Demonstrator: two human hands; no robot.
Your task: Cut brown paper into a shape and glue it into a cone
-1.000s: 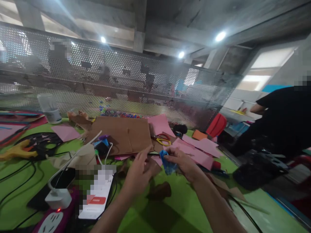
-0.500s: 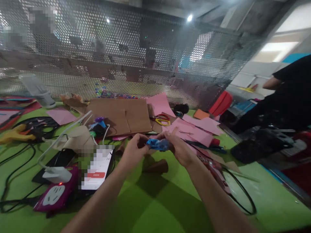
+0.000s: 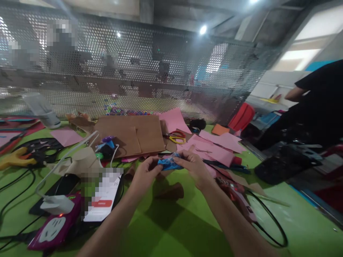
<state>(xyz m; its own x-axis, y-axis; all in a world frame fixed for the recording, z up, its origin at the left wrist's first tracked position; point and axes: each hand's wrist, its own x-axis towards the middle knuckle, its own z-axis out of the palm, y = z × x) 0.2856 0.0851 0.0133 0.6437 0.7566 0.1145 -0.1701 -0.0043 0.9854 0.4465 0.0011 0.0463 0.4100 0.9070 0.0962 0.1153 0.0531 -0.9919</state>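
Note:
A crumpled, shiny blue piece (image 3: 170,162), perhaps plastic wrap or foil, is stretched between my two hands above the green table (image 3: 171,228). My left hand (image 3: 147,172) pinches its left end between thumb and fingers. At the other end, my right hand (image 3: 193,165) grips it the same way. Just below them a small brown paper roll or cone (image 3: 171,191) lies on the table, partly in shadow. Another brown rolled piece (image 3: 130,172) rests beside my left hand.
Behind lie a brown paper bag (image 3: 130,135), scissors with red and yellow handles (image 3: 177,137) and pink paper sheets (image 3: 214,150). A phone (image 3: 103,201), purple power strip (image 3: 55,228) and cables are left; a pink corded tool (image 3: 238,200) is right. A person in black (image 3: 318,107) stands far right.
The blue piece has turned slightly between my fingers, and my right fingers have shifted over it. The whole view has tipped up a little, so the table sits lower.

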